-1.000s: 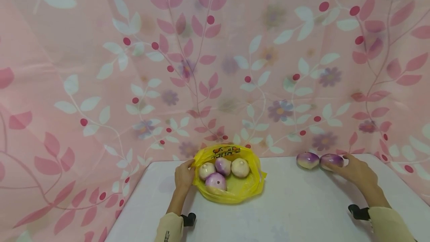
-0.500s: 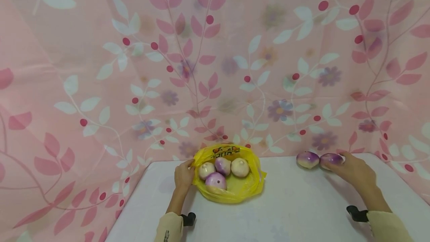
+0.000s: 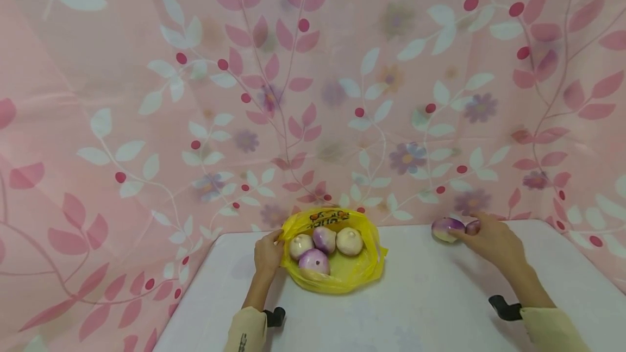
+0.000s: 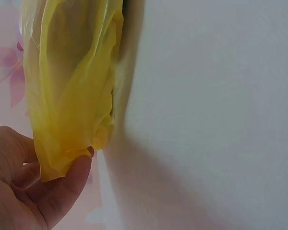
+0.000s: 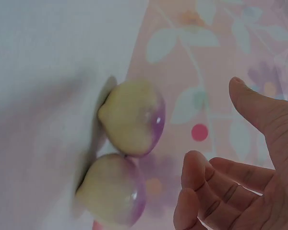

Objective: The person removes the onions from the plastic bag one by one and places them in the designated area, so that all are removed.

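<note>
My left hand (image 3: 268, 254) pinches the left edge of a yellow plastic bag (image 3: 349, 273), which lies with its mouth spread wide. Several purple-and-white turnips (image 3: 314, 261) sit inside it. In the left wrist view, thumb and fingers grip a gathered corner of the bag (image 4: 77, 105). On the right, my right hand (image 3: 496, 240) is over two more turnips, overlapping the right one (image 3: 472, 227) and reaching the left one (image 3: 444, 230) in the head view. The right wrist view shows the fingers parted and loosely bent, apart from both turnips (image 5: 134, 117), with nothing between them.
A white cloth covers the table (image 3: 415, 297). Behind its far edge hangs a pink floral curtain (image 3: 332, 96). Black camera mounts (image 3: 506, 308) are strapped at both wrists.
My right hand has shifted left and away from me, from the right turnip towards the left one. The left hand and the bag have stayed in place.
</note>
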### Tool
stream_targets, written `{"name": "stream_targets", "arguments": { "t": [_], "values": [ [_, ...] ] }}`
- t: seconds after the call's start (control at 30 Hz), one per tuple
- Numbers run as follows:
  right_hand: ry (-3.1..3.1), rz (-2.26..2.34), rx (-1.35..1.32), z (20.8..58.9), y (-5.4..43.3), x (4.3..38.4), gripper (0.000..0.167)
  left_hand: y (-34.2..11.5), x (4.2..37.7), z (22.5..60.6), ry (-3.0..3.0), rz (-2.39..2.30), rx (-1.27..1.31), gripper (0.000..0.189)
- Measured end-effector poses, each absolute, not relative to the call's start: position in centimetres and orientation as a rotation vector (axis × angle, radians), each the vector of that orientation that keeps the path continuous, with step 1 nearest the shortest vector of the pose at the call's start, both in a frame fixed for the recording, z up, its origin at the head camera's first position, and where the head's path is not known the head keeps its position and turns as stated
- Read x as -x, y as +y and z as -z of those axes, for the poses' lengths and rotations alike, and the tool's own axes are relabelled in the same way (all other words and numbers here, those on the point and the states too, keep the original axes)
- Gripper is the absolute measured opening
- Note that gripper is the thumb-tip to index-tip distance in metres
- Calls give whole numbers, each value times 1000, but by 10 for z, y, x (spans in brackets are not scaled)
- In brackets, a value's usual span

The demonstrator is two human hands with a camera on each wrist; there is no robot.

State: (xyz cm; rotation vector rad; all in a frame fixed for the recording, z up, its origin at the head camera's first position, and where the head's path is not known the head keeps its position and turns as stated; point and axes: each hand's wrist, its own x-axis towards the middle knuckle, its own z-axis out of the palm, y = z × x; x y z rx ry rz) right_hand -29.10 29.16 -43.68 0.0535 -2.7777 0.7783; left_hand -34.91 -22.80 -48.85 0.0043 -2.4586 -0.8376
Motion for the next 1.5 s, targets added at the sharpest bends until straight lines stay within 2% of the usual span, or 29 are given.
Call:
{"name": "stream_targets", "arguments": {
  "t": [0.43, 0.83, 1.1, 1.5],
  "values": [
    [-2706, -852, -207, 429, 225, 286, 84, -228, 349, 492, -2445, 831, 5, 28],
    [-2653, -789, -300, 453, 180, 290, 76, -224, 346, 488, -2447, 836, 16, 28],
    [-2707, -855, -325, 455, 150, 289, 69, -227, 347, 490, -2440, 833, 19, 28],
    [-2755, -904, -310, 466, 108, 287, 72, -227, 347, 492, -2437, 837, 9, 28]
  ]
}}
